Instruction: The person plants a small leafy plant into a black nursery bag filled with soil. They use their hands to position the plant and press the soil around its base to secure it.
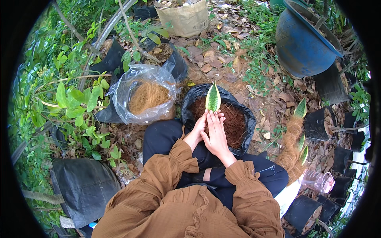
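A green snake plant leaf with yellow edges [213,97] points away from me, its lower end between my hands. My left hand [198,129] is under and beside it, fingers partly hidden. On top lies my right hand [215,132], its fingers straight and pressed together. Both are over a black plastic bag [251,119] that holds reddish-brown coir fibre [235,128]. To the left, a clear plastic bag [120,104] contains lighter tan fibre [148,96]. At the right lie several fibre-wrapped bundles [290,142] with similar leaf tips showing.
A pink transparent bottle [317,181] lies at the lower right. Black planting bags [320,123] line the right side. A large blue pot [303,44] leans at the upper right, a beige grow bag [184,19] stands at the top, and leafy branches [74,102] reach in from the left.
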`<act>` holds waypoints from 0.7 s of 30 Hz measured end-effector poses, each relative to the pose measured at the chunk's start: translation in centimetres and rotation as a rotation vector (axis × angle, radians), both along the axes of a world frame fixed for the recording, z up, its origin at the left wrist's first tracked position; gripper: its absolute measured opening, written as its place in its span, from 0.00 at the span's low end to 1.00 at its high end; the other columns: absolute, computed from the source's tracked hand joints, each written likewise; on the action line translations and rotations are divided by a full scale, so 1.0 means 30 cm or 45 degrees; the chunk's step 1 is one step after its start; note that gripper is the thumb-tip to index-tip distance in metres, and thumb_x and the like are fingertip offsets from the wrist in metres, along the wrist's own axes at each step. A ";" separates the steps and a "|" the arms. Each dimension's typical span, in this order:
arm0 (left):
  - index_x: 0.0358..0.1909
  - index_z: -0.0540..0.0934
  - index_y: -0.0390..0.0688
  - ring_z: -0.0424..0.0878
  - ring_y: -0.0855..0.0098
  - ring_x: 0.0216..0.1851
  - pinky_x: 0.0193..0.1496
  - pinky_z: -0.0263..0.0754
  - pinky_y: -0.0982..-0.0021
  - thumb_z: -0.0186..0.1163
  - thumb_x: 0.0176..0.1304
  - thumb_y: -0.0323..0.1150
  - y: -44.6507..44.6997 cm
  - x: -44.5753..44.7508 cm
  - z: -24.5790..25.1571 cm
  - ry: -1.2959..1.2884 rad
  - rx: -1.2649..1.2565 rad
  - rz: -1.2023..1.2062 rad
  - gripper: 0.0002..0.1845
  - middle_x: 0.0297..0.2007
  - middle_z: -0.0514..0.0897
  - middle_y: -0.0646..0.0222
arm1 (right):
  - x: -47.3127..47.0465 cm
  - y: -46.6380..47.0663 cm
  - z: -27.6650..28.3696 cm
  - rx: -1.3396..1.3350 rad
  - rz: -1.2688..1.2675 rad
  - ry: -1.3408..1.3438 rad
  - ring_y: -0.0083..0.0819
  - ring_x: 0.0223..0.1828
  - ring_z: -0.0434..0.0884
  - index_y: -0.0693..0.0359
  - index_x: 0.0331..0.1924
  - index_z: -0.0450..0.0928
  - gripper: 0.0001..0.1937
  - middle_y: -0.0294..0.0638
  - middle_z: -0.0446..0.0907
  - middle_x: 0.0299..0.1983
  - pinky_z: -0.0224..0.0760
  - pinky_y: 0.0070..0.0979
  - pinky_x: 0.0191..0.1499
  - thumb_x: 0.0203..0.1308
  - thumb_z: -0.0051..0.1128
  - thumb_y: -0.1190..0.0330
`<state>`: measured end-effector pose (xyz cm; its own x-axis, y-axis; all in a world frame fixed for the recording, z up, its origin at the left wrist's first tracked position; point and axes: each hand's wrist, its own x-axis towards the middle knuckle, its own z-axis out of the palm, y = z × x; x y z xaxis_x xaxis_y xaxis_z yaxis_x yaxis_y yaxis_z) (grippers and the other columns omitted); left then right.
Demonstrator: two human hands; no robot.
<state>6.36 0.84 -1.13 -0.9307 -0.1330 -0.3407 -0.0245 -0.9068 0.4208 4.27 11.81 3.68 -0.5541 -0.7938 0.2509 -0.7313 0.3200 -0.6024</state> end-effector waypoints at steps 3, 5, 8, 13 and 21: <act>0.64 0.69 0.35 0.77 0.59 0.58 0.61 0.74 0.60 0.42 0.74 0.58 -0.003 -0.008 -0.013 0.036 0.047 0.044 0.35 0.52 0.81 0.58 | -0.009 -0.001 -0.001 0.049 0.036 -0.031 0.51 0.77 0.49 0.66 0.73 0.55 0.37 0.55 0.54 0.74 0.38 0.45 0.77 0.65 0.54 0.56; 0.64 0.69 0.35 0.78 0.60 0.57 0.61 0.75 0.60 0.42 0.74 0.59 -0.012 -0.015 -0.032 0.062 0.070 0.061 0.35 0.50 0.82 0.59 | -0.011 -0.002 -0.010 0.022 0.011 0.058 0.50 0.77 0.51 0.64 0.73 0.55 0.38 0.54 0.55 0.74 0.36 0.46 0.77 0.64 0.54 0.54; 0.63 0.70 0.36 0.80 0.61 0.53 0.58 0.76 0.60 0.43 0.73 0.59 -0.026 -0.006 -0.068 0.133 0.094 0.058 0.35 0.44 0.83 0.61 | 0.004 0.010 -0.031 0.036 0.005 0.225 0.47 0.77 0.53 0.62 0.73 0.57 0.38 0.52 0.56 0.74 0.35 0.47 0.77 0.64 0.53 0.51; 0.64 0.70 0.38 0.80 0.60 0.50 0.57 0.77 0.57 0.43 0.75 0.55 -0.028 0.017 -0.109 0.082 0.139 0.145 0.31 0.40 0.81 0.62 | 0.019 0.007 -0.060 0.038 0.102 0.187 0.45 0.77 0.53 0.63 0.72 0.59 0.35 0.50 0.57 0.74 0.36 0.47 0.77 0.65 0.51 0.52; 0.62 0.72 0.39 0.80 0.62 0.51 0.59 0.75 0.58 0.37 0.77 0.54 -0.023 0.011 -0.070 0.069 0.147 0.200 0.30 0.49 0.82 0.60 | 0.016 0.018 -0.029 -0.032 0.000 0.008 0.49 0.77 0.50 0.65 0.73 0.53 0.36 0.55 0.55 0.74 0.35 0.49 0.77 0.67 0.51 0.56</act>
